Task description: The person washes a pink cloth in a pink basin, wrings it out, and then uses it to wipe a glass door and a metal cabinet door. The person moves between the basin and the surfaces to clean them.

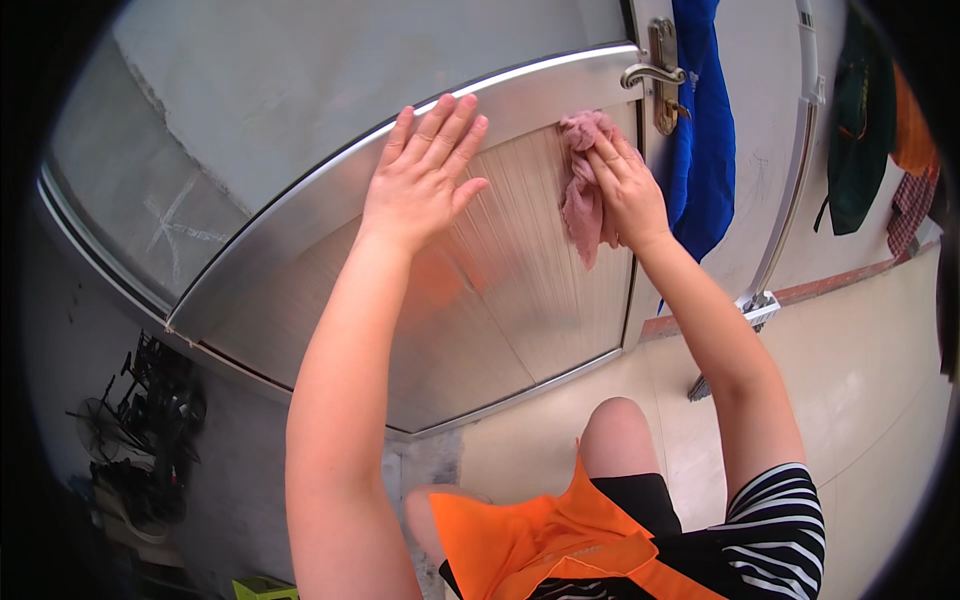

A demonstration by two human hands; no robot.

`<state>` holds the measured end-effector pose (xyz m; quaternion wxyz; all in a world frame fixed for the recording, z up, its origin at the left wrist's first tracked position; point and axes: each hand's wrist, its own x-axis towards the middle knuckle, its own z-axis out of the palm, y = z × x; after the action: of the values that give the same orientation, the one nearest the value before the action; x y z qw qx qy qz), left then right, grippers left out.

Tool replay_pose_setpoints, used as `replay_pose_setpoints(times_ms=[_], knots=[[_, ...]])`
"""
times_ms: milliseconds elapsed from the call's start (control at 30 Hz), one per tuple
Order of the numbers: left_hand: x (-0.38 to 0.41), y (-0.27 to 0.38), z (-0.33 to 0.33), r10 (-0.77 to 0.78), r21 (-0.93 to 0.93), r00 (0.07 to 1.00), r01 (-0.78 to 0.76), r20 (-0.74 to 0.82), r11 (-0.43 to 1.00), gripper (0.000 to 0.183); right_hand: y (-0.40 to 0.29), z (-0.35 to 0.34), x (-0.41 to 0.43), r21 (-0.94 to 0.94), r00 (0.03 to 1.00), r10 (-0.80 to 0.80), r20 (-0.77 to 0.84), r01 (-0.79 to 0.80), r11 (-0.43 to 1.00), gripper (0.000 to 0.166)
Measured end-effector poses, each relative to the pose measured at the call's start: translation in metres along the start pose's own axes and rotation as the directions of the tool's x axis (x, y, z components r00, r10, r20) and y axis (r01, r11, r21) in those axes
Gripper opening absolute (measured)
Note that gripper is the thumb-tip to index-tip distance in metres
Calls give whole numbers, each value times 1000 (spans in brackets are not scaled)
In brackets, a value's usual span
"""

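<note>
A door with a silvery metal frame, a glass upper part and a ribbed lower panel [517,300] stands before me. My left hand [424,169] lies spread against the frame's metal crossbar [334,187], with nothing in it. To its right, my right hand [626,184] presses a crumpled pink cloth [581,199] against the panel's upper right part; the fingers lie over the cloth. Above my right hand is the lever door handle [652,73] on its worn metal plate, with a key or lock knob [679,110] below the lever.
Blue fabric [705,150] hangs just right of the handle. Dark green clothing [862,127] and orange fabric [911,124] hang farther right. A white-and-grey object, perhaps a mop head [759,309], is by the wall. Dark bicycle-like things [150,412] stand at lower left, near a yellow-green container [262,589].
</note>
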<state>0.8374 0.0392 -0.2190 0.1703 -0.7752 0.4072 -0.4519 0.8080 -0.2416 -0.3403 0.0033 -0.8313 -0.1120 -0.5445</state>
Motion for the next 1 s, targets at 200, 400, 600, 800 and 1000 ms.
replay_pose_setpoints(times_ms=[200,400,600,800,1000], knots=[[3,4,5,-21,-33,1000,21,0,999,75,-77,44,-3,379,975,220,-31,-192,905,38],[5,7,9,-29,83,1000,28,7,996,72,-51,27,12,322,973,-151,-175,201,925,19],[4,16,9,-47,39,999,48,-20,998,77,-20,45,-37,164,922,335,-195,-306,938,53],[2,20,4,-62,0,998,62,-21,998,76,-79,69,-112,445,743,667,53,-616,650,59],[10,27,-12,-46,-69,993,39,-109,997,60,-81,58,-153,630,393,513,763,-629,-456,42]])
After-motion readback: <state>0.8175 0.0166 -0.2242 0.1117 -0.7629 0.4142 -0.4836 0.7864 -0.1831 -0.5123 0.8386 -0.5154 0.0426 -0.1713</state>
